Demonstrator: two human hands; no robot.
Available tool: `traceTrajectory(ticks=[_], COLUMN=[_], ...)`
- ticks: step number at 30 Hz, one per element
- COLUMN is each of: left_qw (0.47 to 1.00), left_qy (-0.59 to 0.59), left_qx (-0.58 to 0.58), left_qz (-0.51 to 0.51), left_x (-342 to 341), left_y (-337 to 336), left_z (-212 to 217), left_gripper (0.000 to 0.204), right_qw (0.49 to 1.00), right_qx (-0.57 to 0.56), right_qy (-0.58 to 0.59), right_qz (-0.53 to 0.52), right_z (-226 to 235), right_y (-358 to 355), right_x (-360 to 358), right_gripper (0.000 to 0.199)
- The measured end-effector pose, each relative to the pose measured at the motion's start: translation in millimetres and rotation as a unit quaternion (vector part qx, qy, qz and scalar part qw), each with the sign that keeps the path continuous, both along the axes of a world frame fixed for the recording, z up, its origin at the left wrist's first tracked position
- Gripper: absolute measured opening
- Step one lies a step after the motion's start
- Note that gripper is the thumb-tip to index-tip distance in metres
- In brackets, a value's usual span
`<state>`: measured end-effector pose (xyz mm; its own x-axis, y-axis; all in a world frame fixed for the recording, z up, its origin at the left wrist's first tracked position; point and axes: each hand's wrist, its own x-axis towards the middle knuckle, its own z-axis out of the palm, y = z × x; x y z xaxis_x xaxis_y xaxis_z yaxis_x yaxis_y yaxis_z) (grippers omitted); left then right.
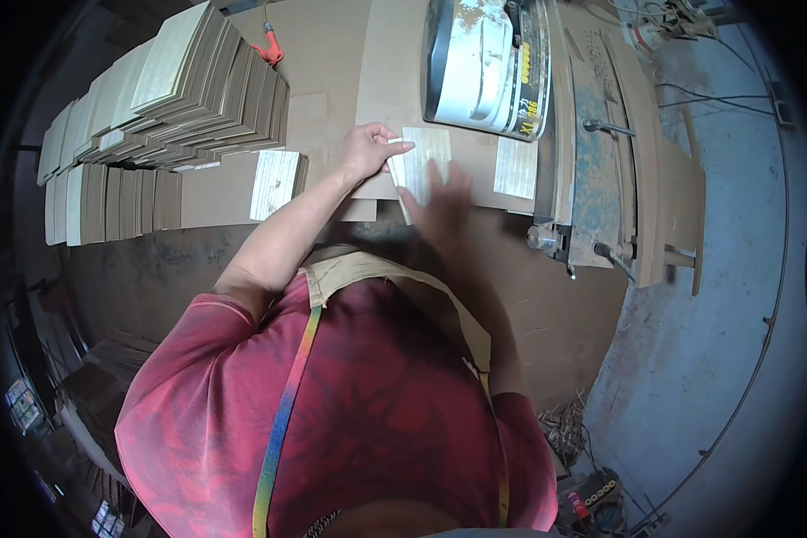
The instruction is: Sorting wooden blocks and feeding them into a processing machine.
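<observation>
Pale wood-grain panel (pixel 424 161) lies flat on the brown board worktop (pixel 332 108), close to the worktop's near edge. Bare board stretches to the left of it and beyond it, toward the orange clamp (pixel 270 49), so there is open room on those sides. The left hand (pixel 366 148) grips the panel's left edge, fingers curled over it, with a thin white strip (pixel 394 142) at the fingertips. The right hand (pixel 441 208) is blurred; it lies spread and flat over the panel's near end, fingers open, holding nothing that I can make out. To the right, near the panel, a second small pale panel (pixel 516 168) and the big machine (pixel 489 63) close off that side. A third pale panel (pixel 275 184) and leaning stacks of panels (pixel 188 99) stand well off to the left. The held panel's long axis runs away from the person, tilted slightly.
</observation>
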<state>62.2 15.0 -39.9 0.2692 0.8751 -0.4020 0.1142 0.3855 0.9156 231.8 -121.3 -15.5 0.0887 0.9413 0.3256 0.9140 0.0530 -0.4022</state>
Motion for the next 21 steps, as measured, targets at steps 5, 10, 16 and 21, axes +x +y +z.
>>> traceTrajectory(ticks=[5, 10, 16, 21], left_qw=[1.0, 0.996, 0.997, 0.992], left_qy=[0.023, -0.062, -0.037, -0.094], left_qx=[-0.003, -0.041, -0.049, -0.051], left_qz=[0.001, -0.046, -0.047, -0.073], left_x=[-13, -32, -32, -42], left_y=[-2, 6, 19, 11], left_z=[14, 9, 14, 8], left_gripper=[0.02, 0.021, 0.023, 0.023], right_qw=[0.998, 0.994, 0.99, 0.993], right_qx=[0.039, 0.067, 0.031, 0.02], right_qy=[0.012, -0.038, -0.061, -0.058], right_qz=[-0.056, -0.074, -0.123, -0.102], right_z=[-11, -13, -10, -10], right_y=[-59, -106, -56, -92], right_x=[35, 88, 90, 77], right_gripper=[0.066, 0.062, 0.057, 0.053])
